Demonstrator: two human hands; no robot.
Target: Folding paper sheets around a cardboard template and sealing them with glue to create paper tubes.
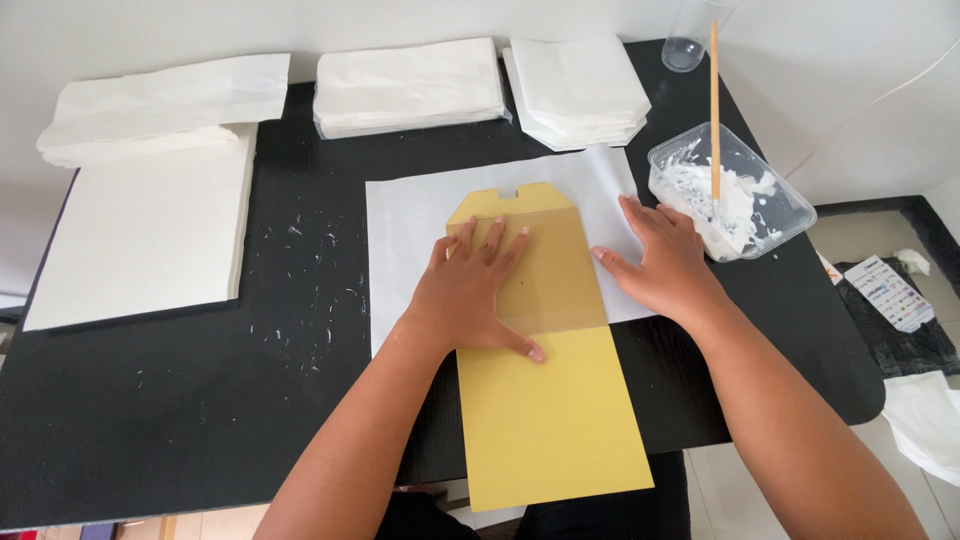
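Note:
A long yellow card template (550,420) lies on a white paper sheet (410,220) on the black table (200,400). My left hand (480,290) presses flat on the template's upper part, fingers spread. My right hand (660,260) rests flat at the template's right edge, on the white sheet, fingers together. Neither hand grips anything.
A clear plastic tub of white paste (730,195) with a wooden stick (714,100) stands at the right. Stacks of white paper (140,230) and folded white bags (410,85), (580,90) line the left and back. A clear cup (688,40) stands at the far edge.

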